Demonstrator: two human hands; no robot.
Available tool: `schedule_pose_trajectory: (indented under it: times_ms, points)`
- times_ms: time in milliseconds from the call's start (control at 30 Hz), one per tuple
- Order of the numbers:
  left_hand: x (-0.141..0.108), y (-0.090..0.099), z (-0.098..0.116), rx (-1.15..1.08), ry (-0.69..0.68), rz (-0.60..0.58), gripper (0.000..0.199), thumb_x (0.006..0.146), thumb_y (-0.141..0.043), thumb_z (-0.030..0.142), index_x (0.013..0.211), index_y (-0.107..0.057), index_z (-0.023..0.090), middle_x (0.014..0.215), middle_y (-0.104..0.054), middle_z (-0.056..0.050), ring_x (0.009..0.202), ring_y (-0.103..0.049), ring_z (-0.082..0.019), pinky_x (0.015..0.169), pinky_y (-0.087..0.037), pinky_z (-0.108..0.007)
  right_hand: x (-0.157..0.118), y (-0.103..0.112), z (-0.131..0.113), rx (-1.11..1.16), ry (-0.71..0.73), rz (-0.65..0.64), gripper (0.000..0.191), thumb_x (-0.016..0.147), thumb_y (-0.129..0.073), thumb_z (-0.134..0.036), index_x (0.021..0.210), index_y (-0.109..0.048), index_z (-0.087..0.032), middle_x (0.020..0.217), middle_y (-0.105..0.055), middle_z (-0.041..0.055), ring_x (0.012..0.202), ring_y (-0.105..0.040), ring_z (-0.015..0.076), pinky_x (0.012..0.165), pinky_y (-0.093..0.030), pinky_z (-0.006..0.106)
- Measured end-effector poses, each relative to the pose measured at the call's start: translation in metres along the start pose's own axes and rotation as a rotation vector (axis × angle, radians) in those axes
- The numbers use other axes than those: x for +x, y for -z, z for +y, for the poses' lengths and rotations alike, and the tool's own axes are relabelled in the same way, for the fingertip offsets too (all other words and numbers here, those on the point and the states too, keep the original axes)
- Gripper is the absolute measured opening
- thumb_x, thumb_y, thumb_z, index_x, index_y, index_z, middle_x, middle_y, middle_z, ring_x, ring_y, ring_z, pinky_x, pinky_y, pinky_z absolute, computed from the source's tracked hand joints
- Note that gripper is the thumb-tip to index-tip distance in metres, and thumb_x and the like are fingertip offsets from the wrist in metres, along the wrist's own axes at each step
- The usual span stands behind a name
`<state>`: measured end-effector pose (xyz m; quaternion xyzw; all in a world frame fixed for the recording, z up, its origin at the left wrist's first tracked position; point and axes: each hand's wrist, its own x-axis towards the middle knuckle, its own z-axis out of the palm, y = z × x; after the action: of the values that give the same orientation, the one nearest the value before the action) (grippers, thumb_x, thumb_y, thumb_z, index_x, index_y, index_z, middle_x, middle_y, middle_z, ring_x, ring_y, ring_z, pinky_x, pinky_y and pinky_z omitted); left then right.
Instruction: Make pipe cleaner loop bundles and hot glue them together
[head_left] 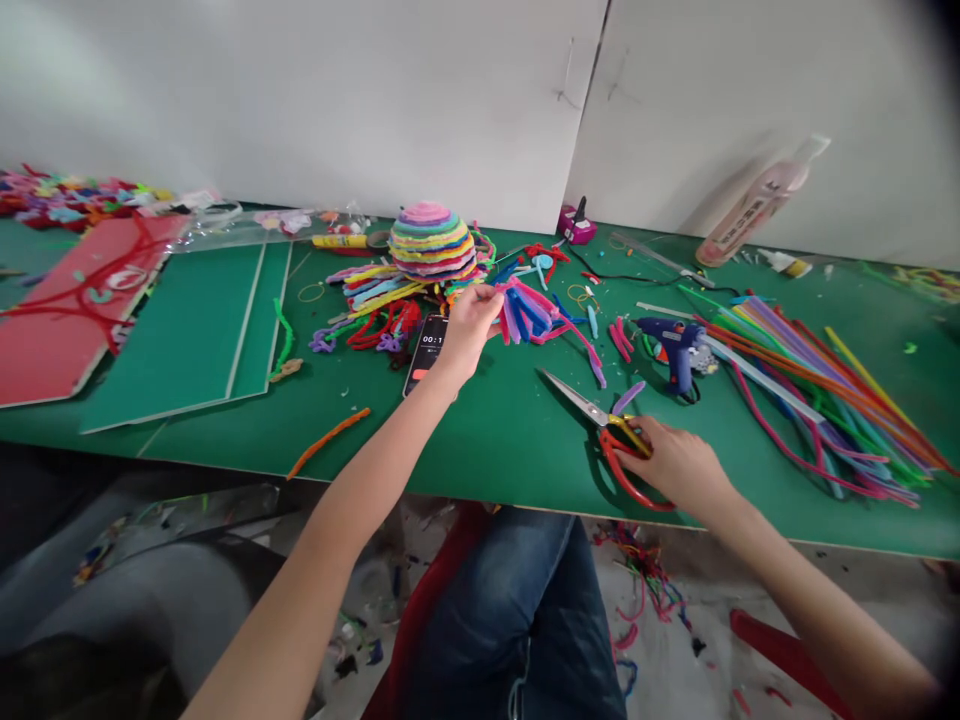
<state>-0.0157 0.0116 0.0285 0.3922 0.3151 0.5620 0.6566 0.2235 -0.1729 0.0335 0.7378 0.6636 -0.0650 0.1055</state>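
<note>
My left hand (471, 325) pinches one end of a bundle of pink, blue and purple pipe cleaners (529, 314), whose other ends fan out to the right. My right hand (679, 460) is closed on the yellow-wrapped handle of a pair of scissors (600, 418). The scissors' blades are together and point up and left, low over the table. Short purple (628, 398) and pink pipe cleaner pieces (621, 340) lie near the blades. Behind my left hand stands a striped, rainbow-coloured dome (429, 243) of coiled pipe cleaners. Partly behind my left arm lies a phone (421, 350) showing a timer.
A blue glue gun (675, 352) lies right of centre, beside a spread of long pipe cleaners (817, 400). A pink bottle (761, 205) leans against the white wall. Green (187, 330) and red boards (79, 300) lie at left. An orange pipe cleaner (328, 443) is near the front edge.
</note>
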Motion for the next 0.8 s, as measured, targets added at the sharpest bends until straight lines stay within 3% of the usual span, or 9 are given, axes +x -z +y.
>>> schedule_pose_trajectory:
  times_ms: [100, 167, 233, 300, 400, 500, 667, 800]
  points:
    - [-0.009, -0.004, 0.001, 0.108, -0.017, -0.101, 0.018, 0.075, -0.074, 0.028, 0.075, -0.058, 0.022, 0.066, -0.058, 0.004, 0.058, -0.053, -0.008, 0.057, -0.040, -0.021, 0.002, 0.023, -0.008, 0.162, 0.069, 0.106, 0.041, 0.081, -0.057, -0.059, 0.101, -0.069, -0.026, 0.089, -0.075, 0.0054, 0.075, -0.070, 0.0257, 0.056, -0.044, 0.031]
    - [-0.017, -0.009, 0.002, 0.181, -0.026, -0.201, 0.015, 0.074, -0.074, 0.026, 0.074, -0.059, 0.022, 0.065, -0.057, 0.003, 0.058, -0.051, -0.008, 0.057, -0.039, -0.021, 0.010, 0.042, -0.016, 0.384, 0.081, 0.275, 0.031, 0.086, -0.054, -0.049, 0.094, -0.071, -0.024, 0.089, -0.075, 0.0041, 0.072, -0.068, 0.0202, 0.061, -0.048, 0.030]
    - [-0.025, -0.014, 0.002, 0.218, -0.030, -0.297, 0.014, 0.072, -0.074, 0.022, 0.072, -0.060, 0.021, 0.067, -0.059, 0.003, 0.060, -0.051, -0.009, 0.059, -0.039, -0.021, 0.023, 0.055, -0.027, 0.660, 0.185, 0.450, 0.029, 0.089, -0.053, -0.042, 0.099, -0.072, -0.021, 0.094, -0.074, 0.0058, 0.079, -0.068, 0.0178, 0.067, -0.051, 0.029]
    - [-0.032, -0.019, 0.002, 0.237, -0.032, -0.365, 0.013, 0.072, -0.074, 0.021, 0.072, -0.061, 0.021, 0.068, -0.060, 0.002, 0.062, -0.052, -0.009, 0.059, -0.039, -0.021, 0.040, 0.059, -0.040, 0.862, 0.320, 0.519, 0.030, 0.088, -0.055, -0.039, 0.105, -0.071, -0.020, 0.099, -0.073, 0.0062, 0.086, -0.067, 0.0175, 0.069, -0.053, 0.029]
    - [-0.039, -0.024, 0.001, 0.296, -0.003, -0.416, 0.013, 0.072, -0.074, 0.022, 0.072, -0.061, 0.020, 0.068, -0.060, 0.001, 0.061, -0.051, -0.010, 0.059, -0.039, -0.022, 0.062, 0.052, -0.056, 1.064, 0.405, 0.534, 0.026, 0.087, -0.058, -0.036, 0.101, -0.074, -0.021, 0.096, -0.074, 0.0049, 0.085, -0.067, 0.0159, 0.072, -0.053, 0.029]
    - [-0.039, -0.023, -0.003, 0.379, 0.003, -0.391, 0.014, 0.074, -0.072, 0.026, 0.072, -0.060, 0.021, 0.068, -0.061, 0.000, 0.061, -0.052, -0.011, 0.058, -0.037, -0.023, 0.072, 0.043, -0.060, 1.181, 0.374, 0.498, 0.025, 0.086, -0.059, -0.036, 0.097, -0.075, -0.021, 0.092, -0.075, 0.0040, 0.081, -0.068, 0.0154, 0.073, -0.054, 0.029]
    - [-0.037, -0.019, -0.010, 0.425, -0.030, -0.337, 0.017, 0.077, -0.071, 0.030, 0.074, -0.059, 0.020, 0.066, -0.061, 0.000, 0.057, -0.051, -0.010, 0.055, -0.036, -0.023, 0.074, 0.034, -0.056, 1.252, 0.359, 0.409, 0.026, 0.082, -0.063, -0.037, 0.097, -0.074, -0.018, 0.090, -0.075, 0.0048, 0.079, -0.069, 0.0163, 0.068, -0.055, 0.029]
    - [-0.037, -0.018, -0.014, 0.423, -0.051, -0.343, 0.021, 0.075, -0.074, 0.031, 0.085, -0.058, 0.020, 0.069, -0.064, 0.001, 0.057, -0.056, -0.009, 0.054, -0.040, -0.022, 0.077, 0.026, -0.056, 1.244, 0.336, 0.478, 0.020, 0.081, -0.066, -0.034, 0.090, -0.074, -0.018, 0.085, -0.075, 0.0042, 0.074, -0.068, 0.0152, 0.066, -0.054, 0.028]
